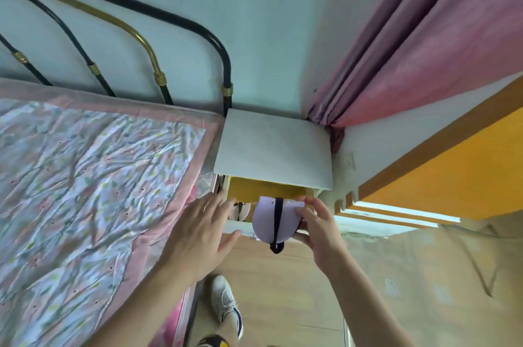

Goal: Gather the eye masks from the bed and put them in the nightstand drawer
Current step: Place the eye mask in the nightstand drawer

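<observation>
**Lilac mask at the drawer, one already inside**

The lilac eye mask (268,222), folded with its black strap hanging, is pinched in the right hand (317,226) over the front edge of the open nightstand drawer (266,191). Another mask (242,210) seems to lie inside already. The left hand (202,229) hovers beside it, fingers spread and holding nothing. The visible bed (85,177) shows no masks, so this is likely among the last.

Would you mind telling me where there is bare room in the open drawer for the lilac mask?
The yellow drawer floor is bare along its back, under the nightstand top. The front left corner is crowded: another mask lies there, beside the open left hand. The right hand holds the lilac mask over the front rim. The nightstand top is bare too.
</observation>
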